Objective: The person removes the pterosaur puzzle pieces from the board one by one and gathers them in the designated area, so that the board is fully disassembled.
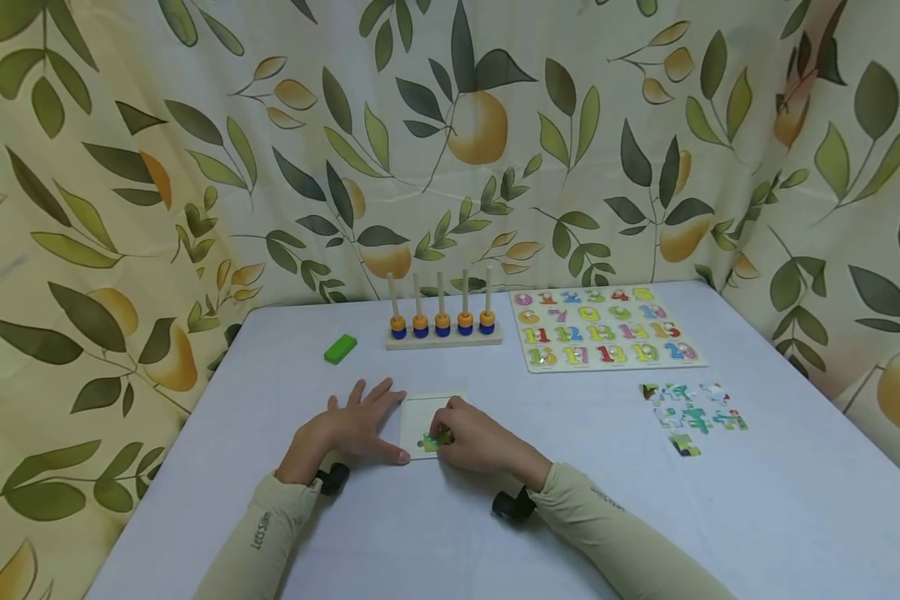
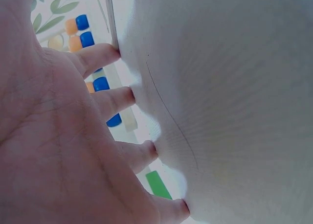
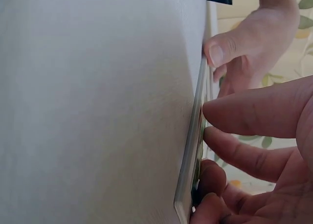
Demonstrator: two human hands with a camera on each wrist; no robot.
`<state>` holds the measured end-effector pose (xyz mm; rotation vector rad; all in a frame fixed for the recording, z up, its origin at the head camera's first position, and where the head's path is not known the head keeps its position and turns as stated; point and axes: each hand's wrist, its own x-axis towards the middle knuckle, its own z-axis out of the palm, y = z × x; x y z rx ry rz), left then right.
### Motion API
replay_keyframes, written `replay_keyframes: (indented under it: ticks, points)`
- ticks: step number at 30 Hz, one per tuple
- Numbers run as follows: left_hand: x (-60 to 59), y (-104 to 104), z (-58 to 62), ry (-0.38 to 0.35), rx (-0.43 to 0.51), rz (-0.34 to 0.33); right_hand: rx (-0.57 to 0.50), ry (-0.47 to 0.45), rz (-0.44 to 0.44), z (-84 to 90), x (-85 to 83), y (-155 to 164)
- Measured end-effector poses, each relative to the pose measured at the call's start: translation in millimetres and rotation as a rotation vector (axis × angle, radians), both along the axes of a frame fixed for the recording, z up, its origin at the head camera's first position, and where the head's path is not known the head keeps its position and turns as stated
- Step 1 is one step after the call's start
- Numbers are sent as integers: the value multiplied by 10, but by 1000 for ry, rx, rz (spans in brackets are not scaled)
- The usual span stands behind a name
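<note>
A white square puzzle tray [image 1: 422, 408] lies flat on the table between the hands. Green jigsaw pieces [image 1: 426, 444] sit in its lower part. My left hand [image 1: 356, 423] is spread, its thumb and a fingertip at the tray's left edge. In the left wrist view its fingers [image 2: 115, 100] are extended down to the tabletop. My right hand [image 1: 476, 433] reaches over the tray's right side with fingers curled, pinching a green puzzle piece at the lower right. The right wrist view shows the thumb [image 3: 254, 109] and fingers low over the tray edge [image 3: 188, 170], largely covering that piece.
Several loose jigsaw pieces [image 1: 693, 415] lie to the right. Farther back stand a peg abacus [image 1: 444, 338] with blue and orange beads and a number board [image 1: 607, 329]. A green block [image 1: 340, 348] lies back left. A patterned curtain [image 1: 435, 150] hangs behind the table.
</note>
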<state>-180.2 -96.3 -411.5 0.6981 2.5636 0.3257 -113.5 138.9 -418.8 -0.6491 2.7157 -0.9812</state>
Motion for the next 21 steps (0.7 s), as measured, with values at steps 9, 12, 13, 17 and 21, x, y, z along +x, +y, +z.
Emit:
replay_keyframes:
  ticks: [9, 12, 13, 17, 21]
  points:
    - [-18, -8, -23, 0, -2, -5, 5, 21, 4, -32, 0, -23]
    - [-22, -9, -23, -7, 8, -8, 2, 35, 19, -37, -1, -19]
    - [-22, -9, -23, -7, 7, -8, -1, 33, 21, -38, -3, -20]
    - [-29, -2, -39, -10, -1, -2, -11, 4, 13, -45, -18, -18]
    - [-29, 2, -41, -2, -6, -3, -21, -12, 11, -44, -31, -14]
